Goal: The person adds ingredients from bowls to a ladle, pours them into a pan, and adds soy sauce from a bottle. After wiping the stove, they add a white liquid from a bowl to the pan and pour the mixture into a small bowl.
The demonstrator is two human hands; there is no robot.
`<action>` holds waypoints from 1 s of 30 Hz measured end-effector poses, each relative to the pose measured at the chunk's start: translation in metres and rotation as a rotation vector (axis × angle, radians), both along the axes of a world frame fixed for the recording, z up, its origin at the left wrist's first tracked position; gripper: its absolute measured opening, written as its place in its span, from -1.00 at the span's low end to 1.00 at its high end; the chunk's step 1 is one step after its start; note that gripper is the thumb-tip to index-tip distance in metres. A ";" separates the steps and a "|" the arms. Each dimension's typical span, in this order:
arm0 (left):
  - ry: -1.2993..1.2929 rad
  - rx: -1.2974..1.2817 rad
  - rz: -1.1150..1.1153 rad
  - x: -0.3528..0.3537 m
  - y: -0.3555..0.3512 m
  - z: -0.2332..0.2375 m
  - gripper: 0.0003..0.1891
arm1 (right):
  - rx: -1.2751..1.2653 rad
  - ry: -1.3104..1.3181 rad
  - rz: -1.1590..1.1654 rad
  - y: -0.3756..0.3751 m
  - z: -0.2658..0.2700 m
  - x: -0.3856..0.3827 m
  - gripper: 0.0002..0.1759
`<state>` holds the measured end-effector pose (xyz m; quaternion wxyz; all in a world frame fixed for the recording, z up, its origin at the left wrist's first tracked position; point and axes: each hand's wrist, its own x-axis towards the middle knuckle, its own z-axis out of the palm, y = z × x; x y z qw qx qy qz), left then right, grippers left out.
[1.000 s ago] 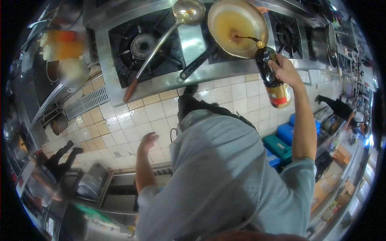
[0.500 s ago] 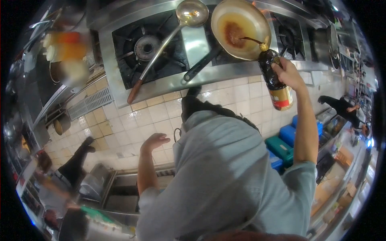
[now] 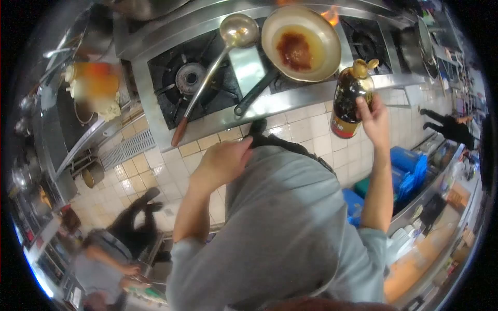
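Note:
My right hand is closed round a dark sauce bottle with a red and gold label and an open flip cap. The bottle is nearly upright, just in front of the stove's edge. Beyond it, a frying pan on the stove holds yellowish liquid with a dark brown pool of sauce. Its black handle points toward me. My left hand is by my waist, loosely open with nothing visible in it; some fingers are hidden.
A ladle with a wooden grip lies across the left burner. Flame rises behind the pan. Blurred containers stand at left. One co-worker is behind at left, another far right. Blue bins sit behind my right arm.
The dark stream from the bottle has stopped, and the bottle has come upright, away from the pan. The brown pool has spread. My left hand has moved up toward my waist. Flame now shows.

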<state>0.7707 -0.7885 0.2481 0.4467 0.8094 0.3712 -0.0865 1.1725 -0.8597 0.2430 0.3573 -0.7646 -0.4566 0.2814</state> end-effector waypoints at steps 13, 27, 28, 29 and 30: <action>-0.748 0.749 -0.295 0.159 0.030 0.010 -0.41 | -0.092 -0.003 0.067 -0.083 -0.006 -0.076 -0.75; -0.605 0.660 -0.142 0.132 0.020 -0.013 -0.30 | -0.030 0.063 -0.078 -0.088 -0.012 -0.104 -0.76; -0.662 0.615 -0.048 0.135 0.020 -0.004 -0.32 | 0.012 0.049 -0.038 -0.080 -0.005 -0.107 -0.77; -0.673 0.608 -0.066 0.136 0.021 -0.002 -0.32 | 0.012 0.045 -0.059 -0.075 0.002 -0.108 -0.77; -0.698 0.659 -0.089 0.136 0.023 0.000 -0.33 | -0.050 0.061 -0.011 -0.070 0.008 -0.108 -0.77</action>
